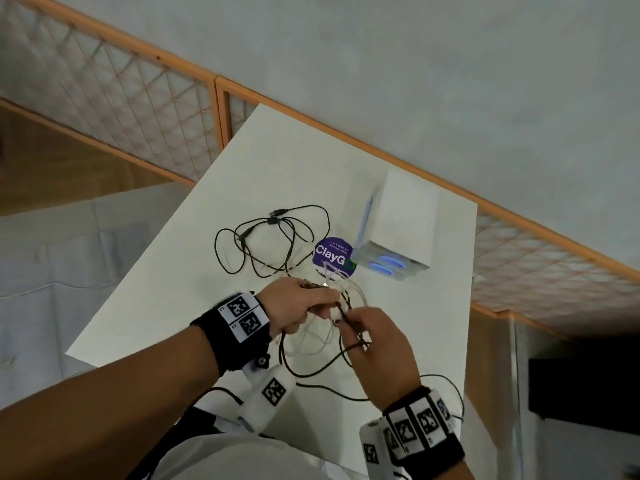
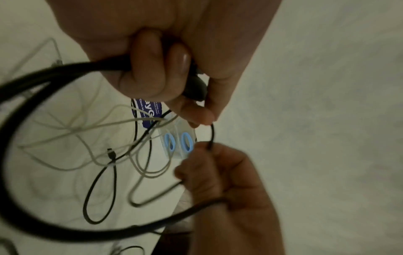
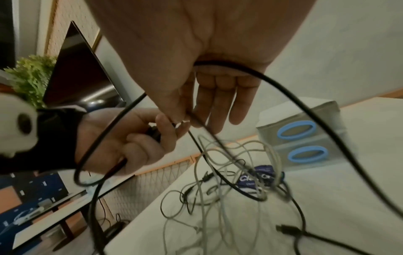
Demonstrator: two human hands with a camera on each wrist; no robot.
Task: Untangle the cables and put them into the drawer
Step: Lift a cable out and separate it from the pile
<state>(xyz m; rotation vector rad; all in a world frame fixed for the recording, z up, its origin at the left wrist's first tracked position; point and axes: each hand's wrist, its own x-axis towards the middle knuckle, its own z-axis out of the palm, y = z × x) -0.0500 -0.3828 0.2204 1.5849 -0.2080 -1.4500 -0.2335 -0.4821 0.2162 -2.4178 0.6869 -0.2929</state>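
Note:
A tangle of black cables [image 1: 277, 233] and thin white cables [image 1: 322, 337] lies on the white table [image 1: 173, 299]. My left hand [image 1: 298, 306] is raised over it, fingers curled round a black cable [image 2: 65, 72] and its plug. Just to its right, my right hand [image 1: 377, 341] pinches the same black cable [image 3: 196, 120] between thumb and forefinger, the other fingers straight. A loop of black cable [image 3: 305, 103] hangs from the right palm. The small white drawer unit [image 1: 398, 226] with blue oval handles [image 3: 307, 153] stands behind the tangle, both drawers closed.
A round purple sticker [image 1: 332, 254] lies on the table beside the drawer unit, partly under cables. The table's left edge [image 1: 145, 258] and near edge are close. An orange-framed lattice screen [image 1: 138, 98] runs behind. A green plant [image 3: 32, 75] and a dark screen [image 3: 82, 72] stand off the table.

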